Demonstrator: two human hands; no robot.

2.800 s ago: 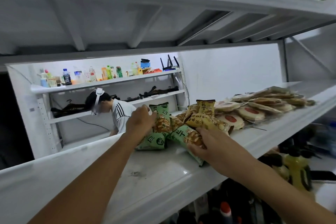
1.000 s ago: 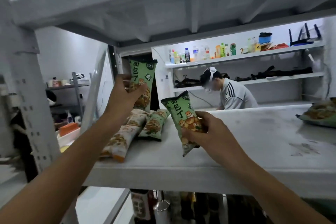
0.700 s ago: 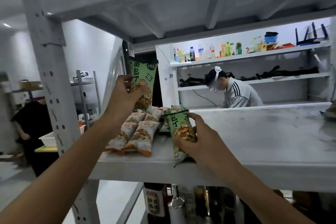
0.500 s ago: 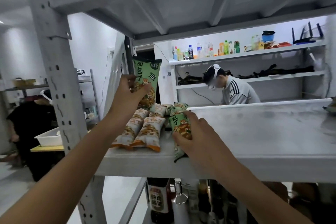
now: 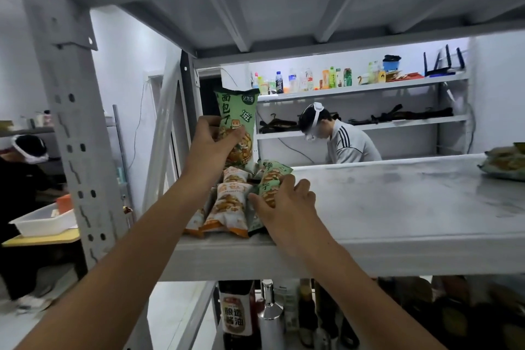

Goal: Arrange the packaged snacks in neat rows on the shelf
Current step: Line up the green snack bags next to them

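Observation:
A grey metal shelf (image 5: 397,216) carries a small row of snack packets at its left end. Two orange-and-white packets (image 5: 228,207) lie side by side, with green packets behind them (image 5: 272,172). My left hand (image 5: 210,148) holds a green snack packet (image 5: 237,119) upright above the row. My right hand (image 5: 284,204) lies flat on another green packet (image 5: 268,192) that rests just right of the orange ones; the hand covers most of it. A few more packets (image 5: 504,162) sit at the shelf's far right edge.
A perforated shelf post (image 5: 71,122) stands at the left. Sauce bottles (image 5: 237,318) fill the shelf below. A person in a white striped top (image 5: 346,142) stands behind the shelf, another in black (image 5: 20,179) at the left beside a white tray (image 5: 42,221).
My right hand has laid its green packet flat beside the orange ones and now presses on it. My left hand still holds its green packet upright. The camera has shifted slightly.

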